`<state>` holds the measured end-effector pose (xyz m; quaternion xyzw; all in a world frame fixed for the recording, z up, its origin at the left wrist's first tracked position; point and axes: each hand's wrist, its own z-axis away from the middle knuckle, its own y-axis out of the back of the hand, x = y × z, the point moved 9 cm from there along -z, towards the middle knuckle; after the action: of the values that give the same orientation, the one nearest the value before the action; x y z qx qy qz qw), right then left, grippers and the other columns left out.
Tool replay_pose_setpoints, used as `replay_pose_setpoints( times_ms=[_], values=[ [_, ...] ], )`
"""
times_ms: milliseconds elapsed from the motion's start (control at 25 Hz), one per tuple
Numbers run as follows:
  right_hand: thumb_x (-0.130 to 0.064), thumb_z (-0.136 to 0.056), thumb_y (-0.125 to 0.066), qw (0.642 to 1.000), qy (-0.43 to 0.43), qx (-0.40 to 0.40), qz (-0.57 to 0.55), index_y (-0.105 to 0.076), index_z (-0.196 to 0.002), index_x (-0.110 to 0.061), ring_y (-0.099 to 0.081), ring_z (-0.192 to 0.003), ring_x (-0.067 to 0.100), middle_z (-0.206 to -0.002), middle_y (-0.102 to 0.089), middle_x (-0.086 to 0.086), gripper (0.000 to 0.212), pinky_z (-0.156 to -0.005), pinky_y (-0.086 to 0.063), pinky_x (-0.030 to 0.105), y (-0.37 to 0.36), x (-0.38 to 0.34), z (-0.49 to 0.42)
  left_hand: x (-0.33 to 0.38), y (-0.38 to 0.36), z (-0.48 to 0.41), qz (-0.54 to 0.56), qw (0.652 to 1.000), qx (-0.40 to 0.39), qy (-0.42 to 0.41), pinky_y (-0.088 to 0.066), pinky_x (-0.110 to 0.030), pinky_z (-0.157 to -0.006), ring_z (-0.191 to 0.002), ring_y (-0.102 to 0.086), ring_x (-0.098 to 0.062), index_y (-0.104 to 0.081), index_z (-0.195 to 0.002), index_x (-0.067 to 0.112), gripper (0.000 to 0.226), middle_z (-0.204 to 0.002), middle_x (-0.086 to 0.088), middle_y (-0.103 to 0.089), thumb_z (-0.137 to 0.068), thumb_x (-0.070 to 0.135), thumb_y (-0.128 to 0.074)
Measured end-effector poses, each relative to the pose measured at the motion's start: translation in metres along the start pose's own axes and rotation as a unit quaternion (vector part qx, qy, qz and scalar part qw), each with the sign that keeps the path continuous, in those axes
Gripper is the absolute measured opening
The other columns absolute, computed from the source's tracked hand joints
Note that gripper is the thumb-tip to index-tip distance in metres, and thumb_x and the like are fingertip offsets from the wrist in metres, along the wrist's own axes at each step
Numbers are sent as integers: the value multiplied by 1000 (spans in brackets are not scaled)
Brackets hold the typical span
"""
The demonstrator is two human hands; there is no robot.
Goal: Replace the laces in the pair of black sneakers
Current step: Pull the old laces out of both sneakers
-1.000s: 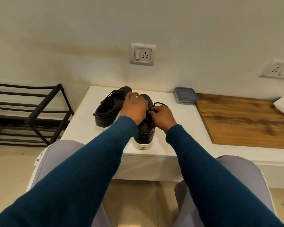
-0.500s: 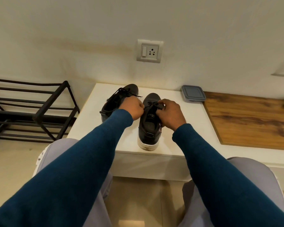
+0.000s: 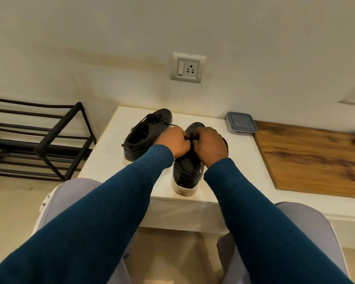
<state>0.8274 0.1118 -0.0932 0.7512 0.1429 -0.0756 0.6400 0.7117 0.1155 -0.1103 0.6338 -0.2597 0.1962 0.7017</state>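
My left hand (image 3: pixel 175 143) and right hand (image 3: pixel 210 144) pinch the lace (image 3: pixel 191 137) over the near sneaker (image 3: pixel 186 173); they hide its eyelets and my fingertips.

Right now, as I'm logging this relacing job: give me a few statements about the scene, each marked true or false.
1. Both the left hand and the right hand pinch the lace of the nearer sneaker. True.
2. The other sneaker lies on the floor. False: it stands on the white table, left of the nearer one.
3. The grey container has its lid off. False: it is closed.
4. A black rack stands left of the table. True.
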Motion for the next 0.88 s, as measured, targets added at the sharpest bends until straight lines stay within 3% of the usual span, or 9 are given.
replay_pose_setpoints(
  times_ms=[80, 240, 400, 480, 560, 640, 720, 800, 880],
  values=[
    [-15, -94, -55, 1000, 18, 2, 1, -56, -95, -14, -49, -78, 21, -98, -57, 8, 2, -62, -35, 30, -5, -2, -3, -6, 2, -1, 38, 999, -18, 14, -57, -35, -69, -80, -67, -29, -74, -85, 16, 20, -76, -6, -67, -89, 14, -55],
    [-15, -94, -53, 992, -48, 60, -96, -50, -83, -14, -49, -71, 19, -82, -53, 0, 12, -53, -31, 26, -5, 18, -1, -18, -7, -4, 188, 978, -62, 68, -62, -44, -77, -92, -69, -29, -73, -106, 19, 32, -100, -10, -71, -90, 3, -51],
    [-10, -86, -52, 827, -291, 92, -472, -57, -77, -11, -66, -73, 27, -72, -63, 5, 11, -74, -57, 50, -25, 67, 14, -25, -8, -4, 255, 960, -61, 94, -60, -33, -65, -95, -68, -25, -71, -117, 19, 37, -103, -6, -70, -91, -1, -53],
    [-18, -88, -56, 903, -197, 71, -375, -61, -108, -14, -63, -99, 24, -105, -63, 4, 21, -85, -54, 44, -7, 50, 5, -25, -7, -3, 263, 959, -54, 93, -59, -30, -63, -94, -69, -24, -71, -118, 18, 37, -102, -6, -70, -91, -1, -53],
    [-27, -91, -57, 989, -22, 37, -139, -57, -129, -20, -49, -115, 23, -125, -54, 3, 38, -94, -46, 41, 4, 15, -4, -24, -7, -2, 257, 962, -52, 84, -60, -30, -63, -96, -68, -24, -71, -119, 17, 37, -105, -7, -70, -93, 0, -52],
    [-30, -97, -53, 996, 62, -12, 67, -64, -121, -23, -46, -115, 28, -122, -56, 4, 28, -95, -40, 44, -6, -9, -4, -23, -7, -2, 251, 963, -52, 78, -62, -33, -68, -97, -68, -25, -71, -118, 18, 36, -107, -8, -70, -93, 1, -52],
    [-24, -97, -52, 993, 65, -7, 98, -68, -108, -21, -47, -107, 27, -112, -58, 3, 20, -88, -36, 42, -14, -11, -4, -25, -6, -1, 252, 963, -45, 83, -62, -36, -71, -98, -68, -26, -72, -115, 18, 35, -107, -9, -71, -93, 0, -52],
    [-10, -89, -50, 980, -56, 108, -156, -62, -83, -20, -46, -87, 22, -93, -54, 1, 17, -75, -35, 36, 12, 8, -2, -26, -6, 1, 256, 962, -36, 92, -62, -35, -68, -96, -69, -27, -72, -114, 17, 35, -106, -9, -71, -93, 0, -51],
    [-4, -86, -42, 823, -227, 227, -469, -49, -70, -18, -44, -74, 18, -77, -47, -1, 23, -64, -38, 32, 24, 57, 8, -27, -6, 1, 263, 959, -38, 100, -61, -31, -62, -95, -68, -27, -71, -117, 16, 35, -106, -8, -70, -94, -1, -51]
  ],
)
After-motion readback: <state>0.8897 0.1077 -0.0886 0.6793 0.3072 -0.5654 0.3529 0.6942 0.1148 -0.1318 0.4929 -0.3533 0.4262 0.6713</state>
